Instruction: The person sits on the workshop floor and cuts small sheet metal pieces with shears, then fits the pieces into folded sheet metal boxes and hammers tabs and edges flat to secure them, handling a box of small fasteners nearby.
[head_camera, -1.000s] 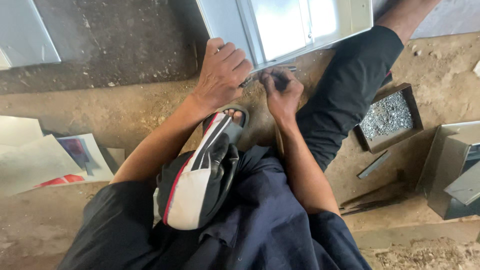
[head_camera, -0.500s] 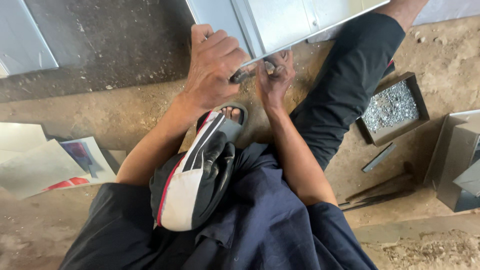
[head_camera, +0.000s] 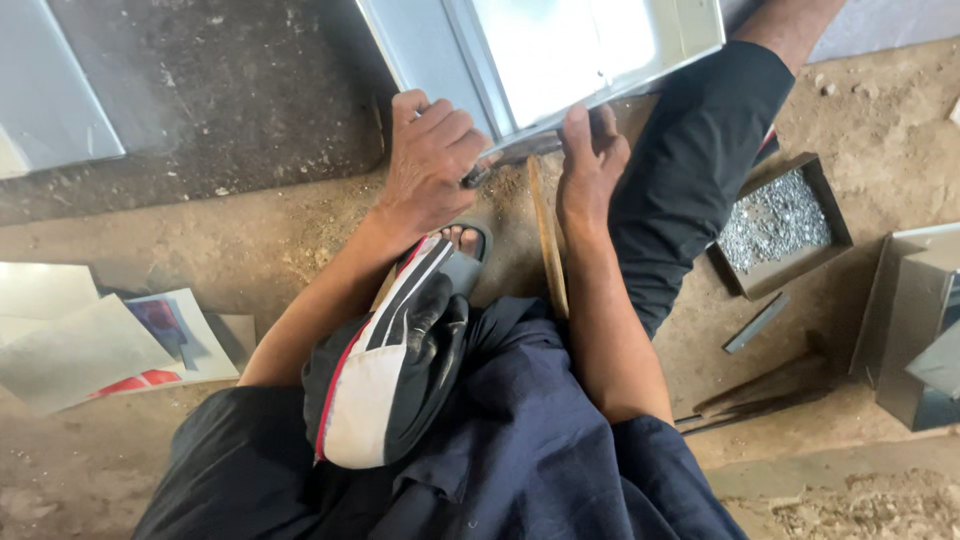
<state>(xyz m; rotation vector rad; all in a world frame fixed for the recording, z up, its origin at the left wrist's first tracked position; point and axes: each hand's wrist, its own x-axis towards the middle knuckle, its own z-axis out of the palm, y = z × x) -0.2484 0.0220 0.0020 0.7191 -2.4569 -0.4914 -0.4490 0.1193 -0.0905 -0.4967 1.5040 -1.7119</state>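
A folded grey sheet metal piece (head_camera: 560, 50) lies on the ground in front of me, its near edge towards my hands. My left hand (head_camera: 430, 165) is curled over the near left corner of that edge, and a small dark tool tip (head_camera: 473, 179) pokes out under its fingers. My right hand (head_camera: 590, 160) grips the same edge a little to the right, fingers laid over the fold. A thin wooden stick (head_camera: 548, 240) lies on the dirt between my forearms. My foot in a sandal (head_camera: 462, 245) rests just below the left hand.
An open tray of small metal bits (head_camera: 775, 220) sits at the right beside my bent knee (head_camera: 700, 140). Grey metal boxes (head_camera: 915, 330) stand at the far right, a flat metal strip (head_camera: 757, 322) lies near them. Loose sheets (head_camera: 90, 340) lie at the left.
The right hand has shifted from a pinch beside the left hand to a flatter hold further right on the edge. The hands are now apart and the wooden stick shows between them.
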